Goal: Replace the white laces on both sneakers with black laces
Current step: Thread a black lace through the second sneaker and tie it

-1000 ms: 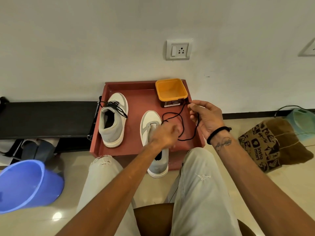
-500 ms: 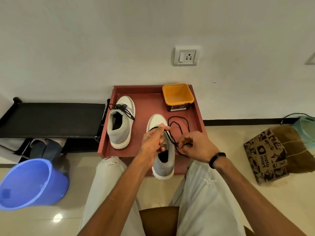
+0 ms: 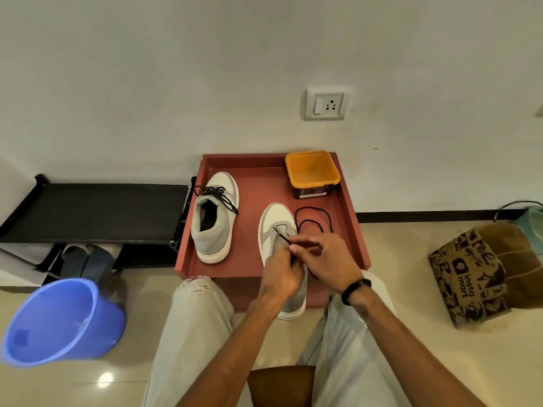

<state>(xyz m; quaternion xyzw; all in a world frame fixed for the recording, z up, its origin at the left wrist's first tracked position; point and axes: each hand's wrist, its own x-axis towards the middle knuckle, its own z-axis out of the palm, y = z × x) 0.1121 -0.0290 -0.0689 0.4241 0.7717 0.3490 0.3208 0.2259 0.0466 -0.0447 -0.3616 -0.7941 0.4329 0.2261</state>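
1. Pinching the black lace near its tip, my right hand sits curled over the throat of the near sneaker. A second ago that hand was out by the orange tub with the lace stretched between both hands; now it has come in close, so I judge threading has begun on this shoe.
2. My left hand is curled around the sneaker's upper just beside the right, steadying it. Whether its fingers also hold the lace I cannot tell.
3. One short run of lace crosses the front eyelets; the rest lies in loose loops on the red tray, to the right of the toe. No white lace shows on this sneaker.
4. Its heel overhangs the tray's near edge, above my knees.
5. Further left on the tray stands the far sneaker, already carrying black laces, so I take the job to be past half done.
6. At the tray's back right corner sits the orange tub, touching nothing I am working on.
7. Next comes feeding the tip through an eyelet, which needs a firm, fine pinch.
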